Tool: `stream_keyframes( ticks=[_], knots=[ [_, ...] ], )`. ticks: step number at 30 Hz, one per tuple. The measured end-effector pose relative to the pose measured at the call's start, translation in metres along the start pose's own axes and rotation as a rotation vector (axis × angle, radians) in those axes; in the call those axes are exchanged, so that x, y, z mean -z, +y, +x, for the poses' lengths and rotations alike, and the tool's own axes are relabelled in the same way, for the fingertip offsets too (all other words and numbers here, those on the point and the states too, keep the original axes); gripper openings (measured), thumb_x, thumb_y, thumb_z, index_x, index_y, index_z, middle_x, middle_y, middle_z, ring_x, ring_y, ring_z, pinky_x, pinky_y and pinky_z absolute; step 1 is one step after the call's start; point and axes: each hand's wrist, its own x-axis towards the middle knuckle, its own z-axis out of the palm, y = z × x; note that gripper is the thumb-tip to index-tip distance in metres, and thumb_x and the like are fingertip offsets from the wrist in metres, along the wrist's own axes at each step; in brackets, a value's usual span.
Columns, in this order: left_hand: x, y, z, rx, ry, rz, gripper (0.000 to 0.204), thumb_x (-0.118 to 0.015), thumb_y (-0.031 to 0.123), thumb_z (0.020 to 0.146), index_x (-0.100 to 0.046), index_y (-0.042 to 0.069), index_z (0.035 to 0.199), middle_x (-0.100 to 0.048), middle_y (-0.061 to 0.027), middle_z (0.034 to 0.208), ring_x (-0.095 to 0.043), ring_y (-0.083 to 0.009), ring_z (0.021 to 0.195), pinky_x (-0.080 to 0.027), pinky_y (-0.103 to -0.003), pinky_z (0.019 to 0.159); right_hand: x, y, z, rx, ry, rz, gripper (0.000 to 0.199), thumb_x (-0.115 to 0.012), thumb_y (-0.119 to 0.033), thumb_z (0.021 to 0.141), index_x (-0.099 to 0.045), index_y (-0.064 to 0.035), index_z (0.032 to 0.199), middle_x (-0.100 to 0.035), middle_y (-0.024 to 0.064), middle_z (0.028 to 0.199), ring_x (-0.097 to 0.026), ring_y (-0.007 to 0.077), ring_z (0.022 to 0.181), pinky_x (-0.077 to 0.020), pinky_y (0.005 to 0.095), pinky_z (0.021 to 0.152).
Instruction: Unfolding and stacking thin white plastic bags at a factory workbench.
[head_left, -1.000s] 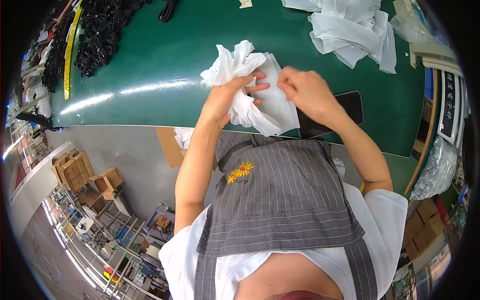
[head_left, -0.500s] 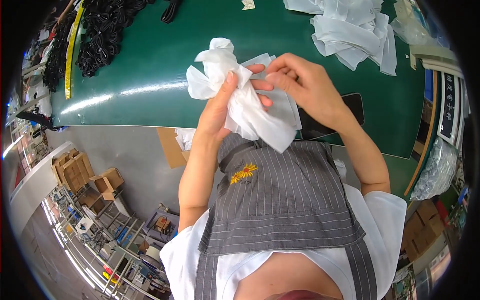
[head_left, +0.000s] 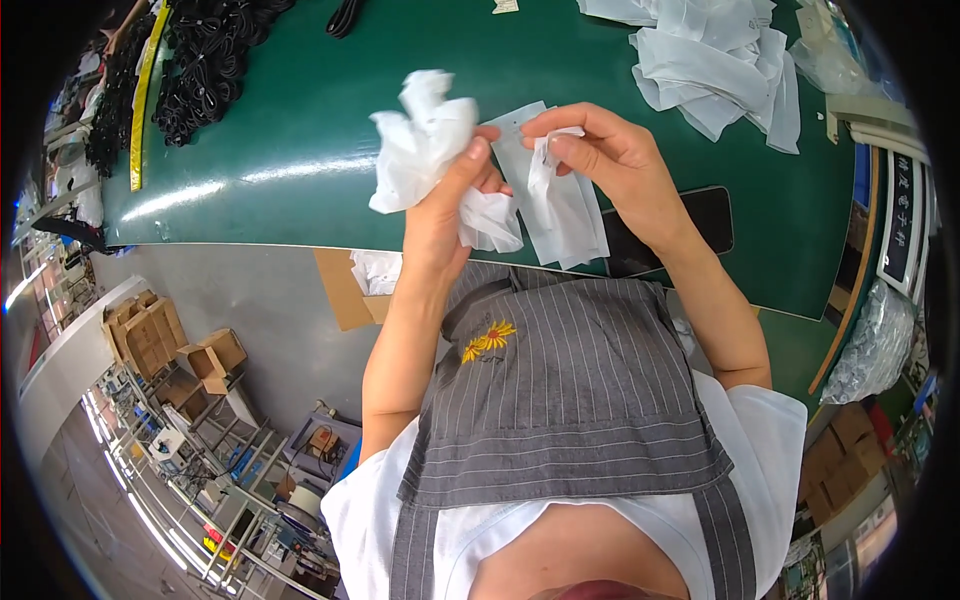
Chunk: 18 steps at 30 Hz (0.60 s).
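Note:
My left hand [head_left: 443, 215] is closed round a bunch of crumpled white plastic bags [head_left: 418, 150], whose ends stick out above and below the fist. To its right, my right hand [head_left: 625, 170] pinches a crumpled thin white bag [head_left: 543, 172] between thumb and fingertips. Below that bag, flat translucent white bags [head_left: 575, 232] lie on the green table [head_left: 300, 120] near its front edge. How many bags the left hand grips cannot be made out. A black phone [head_left: 712, 215] lies under my right wrist.
A loose pile of white bags [head_left: 710, 80] lies at the far right. Bundles of coiled black cables [head_left: 205, 85] fill the far left beside a yellow strip [head_left: 145, 110]. An open cardboard box [head_left: 345, 290] holding white material stands below the table's front edge.
My hands have moved apart. The bunch has drawn up into my left fist, uncovering the flat bags on the table. A small crumpled bag now shows in my right fingers.

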Motion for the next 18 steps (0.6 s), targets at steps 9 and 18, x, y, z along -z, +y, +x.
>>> stream_keyframes(
  ticks=[9,18],
  knots=[
    [-0.018,0.004,-0.005,0.096,-0.095,0.058,0.039,-0.065,0.018,0.084,-0.055,-0.002,0.115,-0.048,0.0004,0.073,-0.042,-0.0079,0.061,-0.037,-0.023,0.054,-0.009,0.003,0.001,0.087,0.147,0.11,0.024,-0.057,-0.005,0.088,-0.057,-0.0032,0.113,-0.065,0.0062,0.097,-0.06,0.0112,0.091,-0.0467,0.0241,0.082],
    [-0.025,0.004,-0.007,-0.126,0.058,0.3,0.028,-0.066,0.009,0.08,-0.057,0.003,0.106,-0.056,-0.0015,0.081,-0.049,-0.0082,0.067,-0.04,-0.023,0.057,-0.018,0.004,0.001,0.108,0.297,-0.027,0.023,-0.057,-0.001,0.085,-0.057,-0.0029,0.108,-0.066,0.0079,0.097,-0.062,0.0116,0.088,-0.0476,0.0242,0.075]
  ],
)
